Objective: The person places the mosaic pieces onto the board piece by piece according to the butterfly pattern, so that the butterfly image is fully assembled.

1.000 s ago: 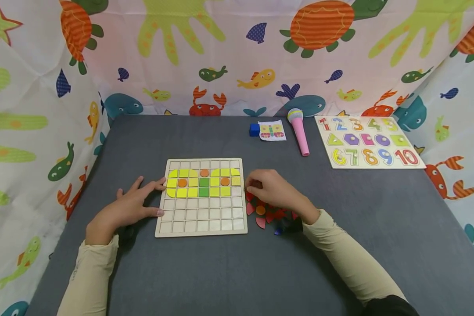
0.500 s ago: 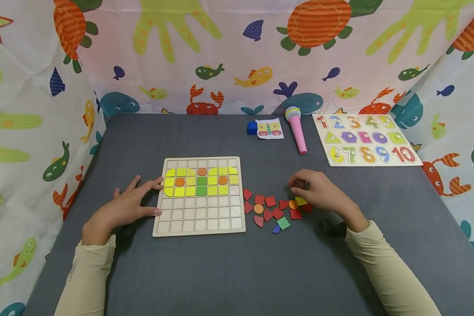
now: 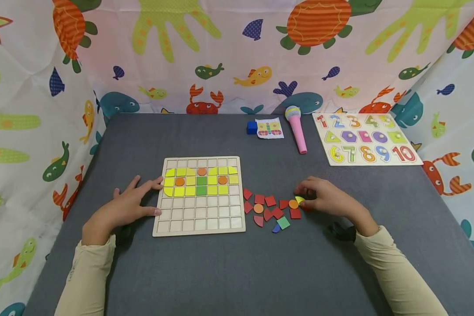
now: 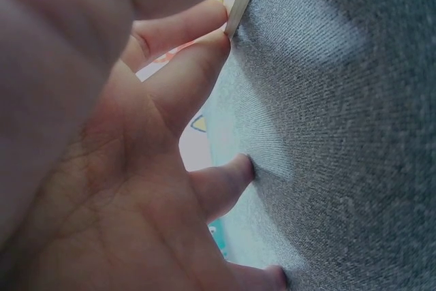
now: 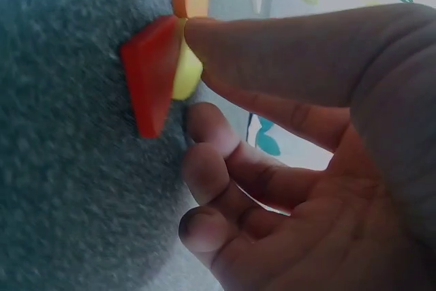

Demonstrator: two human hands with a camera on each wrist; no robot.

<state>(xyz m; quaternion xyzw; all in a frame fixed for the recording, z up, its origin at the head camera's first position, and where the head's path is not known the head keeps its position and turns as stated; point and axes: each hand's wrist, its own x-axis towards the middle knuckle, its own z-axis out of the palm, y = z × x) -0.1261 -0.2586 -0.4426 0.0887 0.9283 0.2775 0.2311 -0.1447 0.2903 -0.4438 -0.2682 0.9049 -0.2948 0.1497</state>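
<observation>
My left hand (image 3: 122, 206) lies at the left edge of a wooden grid board (image 3: 199, 215), fingers spread and the thumb and index fingertips at the edge. Yellow, orange and green tiles fill part of the board's upper rows. In the left wrist view, other fingertips (image 4: 242, 167) rest on the grey cloth. My right hand (image 3: 328, 199) is at the right end of a loose heap of tiles, pinching a yellow tile (image 5: 185, 76) between thumb and index finger. Beside it are a red tile (image 5: 148, 76) and an orange round tile (image 3: 293, 204); the other fingers are curled.
Several red tiles (image 3: 277, 213), a green tile (image 3: 284, 223) and a blue tile (image 3: 276, 228) lie right of the board. Farther back are a blue block (image 3: 252, 127), a pattern card (image 3: 270, 128), a pink toy microphone (image 3: 297, 134) and a number puzzle board (image 3: 367, 140).
My right hand has moved from the board's right edge to the far end of the heap, then lowered onto the yellow tile. The left hand keeps its place at the board.
</observation>
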